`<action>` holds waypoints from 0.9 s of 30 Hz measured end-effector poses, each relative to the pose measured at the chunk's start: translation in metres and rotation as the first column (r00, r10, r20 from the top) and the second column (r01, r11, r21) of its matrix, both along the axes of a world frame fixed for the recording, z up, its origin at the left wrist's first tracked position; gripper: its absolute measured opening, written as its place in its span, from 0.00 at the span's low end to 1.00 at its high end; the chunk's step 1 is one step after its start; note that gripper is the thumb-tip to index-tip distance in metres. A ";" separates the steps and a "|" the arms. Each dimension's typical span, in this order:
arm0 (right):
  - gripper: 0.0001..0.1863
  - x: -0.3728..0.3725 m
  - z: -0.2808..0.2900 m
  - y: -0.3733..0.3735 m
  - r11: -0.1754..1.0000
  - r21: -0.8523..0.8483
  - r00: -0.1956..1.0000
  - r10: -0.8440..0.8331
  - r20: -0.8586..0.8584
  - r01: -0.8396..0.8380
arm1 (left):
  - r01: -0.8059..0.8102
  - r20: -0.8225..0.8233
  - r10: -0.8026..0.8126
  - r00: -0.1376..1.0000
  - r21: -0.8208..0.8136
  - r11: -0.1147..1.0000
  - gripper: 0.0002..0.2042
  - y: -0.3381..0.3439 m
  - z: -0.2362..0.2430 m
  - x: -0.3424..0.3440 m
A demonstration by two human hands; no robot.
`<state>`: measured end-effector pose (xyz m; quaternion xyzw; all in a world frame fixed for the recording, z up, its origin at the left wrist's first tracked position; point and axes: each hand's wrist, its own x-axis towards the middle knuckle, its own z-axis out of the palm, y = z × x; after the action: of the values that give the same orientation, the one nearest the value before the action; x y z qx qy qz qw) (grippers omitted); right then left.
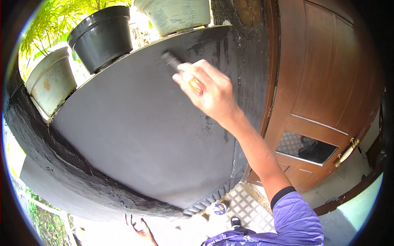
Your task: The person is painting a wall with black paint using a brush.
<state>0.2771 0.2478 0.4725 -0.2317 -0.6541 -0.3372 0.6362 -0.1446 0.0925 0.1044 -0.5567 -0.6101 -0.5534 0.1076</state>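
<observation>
My right hand [207, 88] is closed around the wooden handle of a paintbrush [174, 59], whose dark, blurred bristles are at the upper part of a gray wall panel [123, 123]. Wet-looking darker streaks mark the panel's upper right. Low in the view, against bright ground, my left hand [141, 227] has its fingers apart and dark-stained, with nothing visible in them.
Pots [98, 41] with plants line the wall's top. A wooden door [316, 69] with a brass handle [347, 151] stands at right. A rough dark column [61, 156] borders the left. Below are tiled floor [250, 209] and a small round blue object [219, 208].
</observation>
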 end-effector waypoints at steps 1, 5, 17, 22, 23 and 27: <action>0.08 -0.004 -0.002 -0.003 0.991 -0.019 0.991 0.132 -0.027 -0.132 | -0.002 -0.035 0.001 0.999 -0.026 1.000 0.24 -0.002 0.008 0.005; 0.09 0.033 0.014 0.013 0.862 -0.163 0.852 0.415 -0.318 -0.481 | 0.013 -0.029 -0.015 0.999 -0.067 0.998 0.27 -0.005 0.004 0.006; 0.11 -0.016 0.026 0.015 0.955 0.011 0.942 -0.290 -0.168 0.296 | 0.062 0.005 -0.062 0.998 -0.043 0.997 0.26 -0.015 0.001 -0.004; 0.08 -0.086 0.026 -0.007 0.927 0.030 0.914 0.375 -0.157 -0.375 | 0.121 0.026 -0.120 0.992 -0.042 0.992 0.24 -0.017 -0.006 0.000; 0.08 -0.082 0.027 -0.003 0.927 0.029 0.914 0.374 -0.157 -0.374 | 0.122 0.026 -0.121 0.992 -0.043 0.992 0.24 -0.019 -0.008 0.001; 0.12 -0.040 0.025 0.007 0.915 -0.148 0.851 0.276 -0.448 -0.374 | 0.149 0.067 -0.144 0.987 -0.067 0.987 0.24 -0.033 -0.013 -0.010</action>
<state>0.2371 0.2550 0.4979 -0.2556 -0.5671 -0.0886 0.7780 -0.1545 0.0600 0.0912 -0.5862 -0.5900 -0.5545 0.0276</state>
